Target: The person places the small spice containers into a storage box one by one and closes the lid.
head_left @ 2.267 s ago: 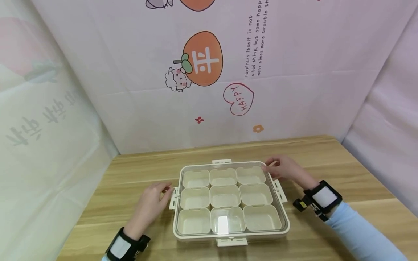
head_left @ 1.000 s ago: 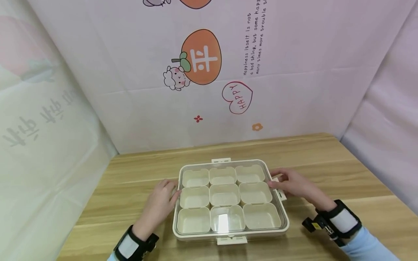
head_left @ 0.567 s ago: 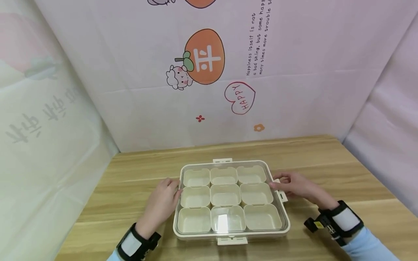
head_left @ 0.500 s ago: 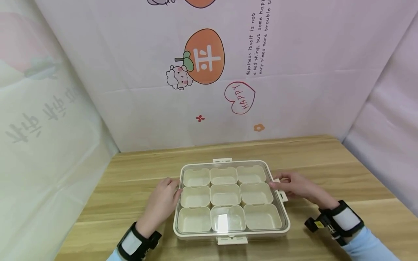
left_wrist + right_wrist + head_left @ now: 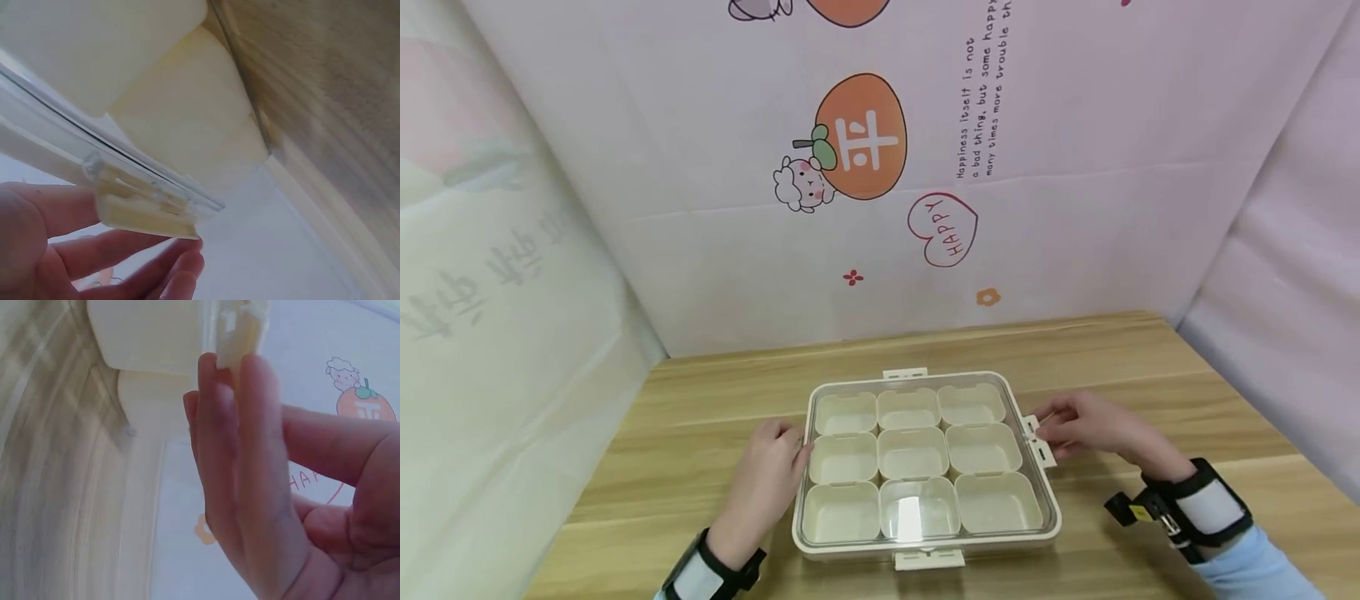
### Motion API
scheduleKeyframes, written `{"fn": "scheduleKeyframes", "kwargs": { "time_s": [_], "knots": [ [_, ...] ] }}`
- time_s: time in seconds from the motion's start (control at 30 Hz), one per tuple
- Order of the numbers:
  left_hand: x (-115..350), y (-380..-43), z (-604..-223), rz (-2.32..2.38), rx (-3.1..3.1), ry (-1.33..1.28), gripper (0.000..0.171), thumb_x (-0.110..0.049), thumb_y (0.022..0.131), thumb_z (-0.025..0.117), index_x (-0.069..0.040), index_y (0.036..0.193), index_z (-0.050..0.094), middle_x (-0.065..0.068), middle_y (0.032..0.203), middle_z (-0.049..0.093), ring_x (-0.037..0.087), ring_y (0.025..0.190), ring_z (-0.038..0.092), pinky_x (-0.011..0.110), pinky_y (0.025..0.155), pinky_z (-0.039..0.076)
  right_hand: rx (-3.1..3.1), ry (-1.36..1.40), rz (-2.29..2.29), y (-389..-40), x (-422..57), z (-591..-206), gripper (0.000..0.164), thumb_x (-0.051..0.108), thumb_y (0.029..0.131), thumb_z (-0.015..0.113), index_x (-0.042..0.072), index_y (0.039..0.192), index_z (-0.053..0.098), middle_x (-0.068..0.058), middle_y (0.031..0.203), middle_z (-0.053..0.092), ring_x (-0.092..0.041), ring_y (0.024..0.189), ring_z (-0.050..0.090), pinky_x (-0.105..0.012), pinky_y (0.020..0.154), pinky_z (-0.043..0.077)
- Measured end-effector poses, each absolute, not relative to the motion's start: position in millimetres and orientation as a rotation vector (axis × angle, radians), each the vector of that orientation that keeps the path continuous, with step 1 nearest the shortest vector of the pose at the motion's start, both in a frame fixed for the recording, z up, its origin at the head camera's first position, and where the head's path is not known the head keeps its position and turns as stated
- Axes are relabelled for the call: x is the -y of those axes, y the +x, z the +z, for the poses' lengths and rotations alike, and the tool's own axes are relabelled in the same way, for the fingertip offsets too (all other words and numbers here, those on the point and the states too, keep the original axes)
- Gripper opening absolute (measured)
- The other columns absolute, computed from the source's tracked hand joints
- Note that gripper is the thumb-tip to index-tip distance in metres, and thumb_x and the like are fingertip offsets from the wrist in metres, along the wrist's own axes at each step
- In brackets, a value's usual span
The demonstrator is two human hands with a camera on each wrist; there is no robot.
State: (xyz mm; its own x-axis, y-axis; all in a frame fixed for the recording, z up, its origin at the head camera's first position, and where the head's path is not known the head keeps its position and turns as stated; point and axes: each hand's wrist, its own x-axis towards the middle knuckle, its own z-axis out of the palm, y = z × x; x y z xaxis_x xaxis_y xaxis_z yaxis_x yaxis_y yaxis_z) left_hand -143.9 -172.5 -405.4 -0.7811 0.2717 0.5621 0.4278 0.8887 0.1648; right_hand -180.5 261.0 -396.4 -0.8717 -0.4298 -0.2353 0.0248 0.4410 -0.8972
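A pale cream lunch box (image 5: pixel 850 550) with a clear lid (image 5: pixel 913 427) and several small cream compartment cups (image 5: pixel 912 452) rests on the table. At its left side my left hand (image 5: pixel 765 475) holds the side latch; the head view hides that latch, while the left wrist view shows this latch (image 5: pixel 147 212) swung outward between thumb and fingers. Across the box, my right hand (image 5: pixel 1093 427) touches the right latch (image 5: pixel 1042 450), which sticks outward. In the right wrist view its long fingers (image 5: pixel 262 456) are fairly straight, tips at the latch's end, and the thumb stands apart.
More latches stick out at the front edge (image 5: pixel 929 560) and the back edge (image 5: pixel 905 373) of the box. The wooden table (image 5: pixel 722 392) ends at a white printed cloth (image 5: pixel 737 275) behind, and further cloth hangs on both sides.
My right hand has come from the far right corner of the lid to the right latch, its thumb leaving the rim. My left hand has moved over the left latch. The box stays in place.
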Motion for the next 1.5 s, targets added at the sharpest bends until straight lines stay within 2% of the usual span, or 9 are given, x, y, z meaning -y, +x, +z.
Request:
{"fn": "scheduleKeyframes", "kwargs": {
  "time_s": [0.2, 0.37, 0.5, 0.67, 0.83, 0.97, 1.2, 1.33, 1.5],
  "knots": [
    [173, -141, -405, -0.432, 2.552, -0.479, 0.015, -0.009, 0.077, 0.076, 0.004, 0.081, 0.070, 0.015, 0.081, 0.064, 0.027, 0.077, 0.060, 0.034, 0.066, 0.053, -2.337, -0.297, -1.399, -179, -257, -398, 0.039, 0.010, 0.088, 0.064, -0.017, 0.114, 0.052, -0.012, 0.090, 0.067, -0.016, 0.075, 0.066, -0.030, 0.066, 0.057],
    [174, -145, -405, -0.570, 2.652, -0.420, 0.018, -0.012, 0.081, 0.073, 0.004, 0.088, 0.070, 0.013, 0.077, 0.066, 0.017, 0.067, 0.061, 0.023, 0.056, 0.051, -2.834, -0.344, -1.081, -169, -242, -394, 0.025, 0.019, 0.083, 0.070, -0.001, 0.098, 0.065, -0.005, 0.083, 0.069, -0.012, 0.071, 0.063, -0.025, 0.060, 0.052],
    [175, -148, -405, -0.649, 2.689, -0.393, 0.017, -0.013, 0.082, 0.072, 0.003, 0.088, 0.071, 0.010, 0.072, 0.066, 0.012, 0.061, 0.059, 0.018, 0.051, 0.048, -3.183, -0.404, -0.760, -158, -222, -395, 0.005, 0.015, 0.081, 0.070, 0.012, 0.079, 0.073, 0.003, 0.067, 0.065, -0.008, 0.060, 0.056, -0.026, 0.053, 0.043],
    [176, -152, -406, -0.788, 2.739, -0.319, 0.018, -0.016, 0.084, 0.070, 0.000, 0.090, 0.072, 0.012, 0.078, 0.071, 0.017, 0.066, 0.067, 0.022, 0.055, 0.054, -3.157, -0.392, -0.756, -152, -211, -397, 0.029, 0.009, 0.089, 0.058, 0.015, 0.061, 0.061, 0.008, 0.050, 0.047, -0.006, 0.046, 0.042, -0.022, 0.045, 0.034],
    [178, -152, -407, -0.948, 2.776, -0.197, 0.019, -0.018, 0.084, 0.070, -0.001, 0.091, 0.073, 0.011, 0.081, 0.072, 0.015, 0.069, 0.068, 0.024, 0.058, 0.054, -2.929, -0.379, -0.944, -151, -213, -395, 0.032, 0.025, 0.096, 0.052, 0.011, 0.070, 0.065, 0.005, 0.052, 0.052, -0.009, 0.048, 0.053, -0.023, 0.046, 0.042],
    [179, -154, -406, -1.035, 2.764, -0.130, 0.023, -0.020, 0.083, 0.072, -0.001, 0.095, 0.073, 0.010, 0.084, 0.073, 0.014, 0.072, 0.068, 0.025, 0.061, 0.054, -2.882, -0.390, -0.963, -149, -212, -391, 0.034, 0.036, 0.094, 0.055, 0.012, 0.071, 0.063, 0.007, 0.050, 0.048, -0.006, 0.046, 0.049, -0.022, 0.044, 0.038],
    [179, -159, -405, -1.130, 2.731, -0.096, 0.021, -0.019, 0.081, 0.073, -0.002, 0.094, 0.074, 0.007, 0.081, 0.073, 0.009, 0.068, 0.065, 0.021, 0.057, 0.051, -2.967, -0.381, -0.904, -151, -210, -391, 0.028, 0.029, 0.094, 0.057, 0.011, 0.074, 0.066, 0.005, 0.054, 0.056, -0.005, 0.045, 0.047, -0.023, 0.042, 0.036],
    [178, -158, -406, -1.163, 2.707, -0.082, 0.020, -0.018, 0.080, 0.074, -0.002, 0.092, 0.074, 0.007, 0.080, 0.073, 0.010, 0.068, 0.066, 0.021, 0.057, 0.052, -2.971, -0.355, -0.890, -151, -211, -393, 0.028, 0.027, 0.093, 0.059, 0.003, 0.089, 0.072, -0.004, 0.069, 0.068, -0.007, 0.055, 0.055, -0.024, 0.049, 0.042],
    [176, -158, -407, -1.179, 2.690, -0.082, 0.018, -0.015, 0.080, 0.073, -0.001, 0.091, 0.074, 0.009, 0.080, 0.073, 0.012, 0.068, 0.067, 0.023, 0.059, 0.053, -2.967, -0.330, -0.887, -152, -211, -395, 0.032, 0.026, 0.093, 0.059, -0.002, 0.102, 0.071, -0.008, 0.078, 0.070, -0.010, 0.057, 0.056, -0.026, 0.050, 0.043]
  ]
}}
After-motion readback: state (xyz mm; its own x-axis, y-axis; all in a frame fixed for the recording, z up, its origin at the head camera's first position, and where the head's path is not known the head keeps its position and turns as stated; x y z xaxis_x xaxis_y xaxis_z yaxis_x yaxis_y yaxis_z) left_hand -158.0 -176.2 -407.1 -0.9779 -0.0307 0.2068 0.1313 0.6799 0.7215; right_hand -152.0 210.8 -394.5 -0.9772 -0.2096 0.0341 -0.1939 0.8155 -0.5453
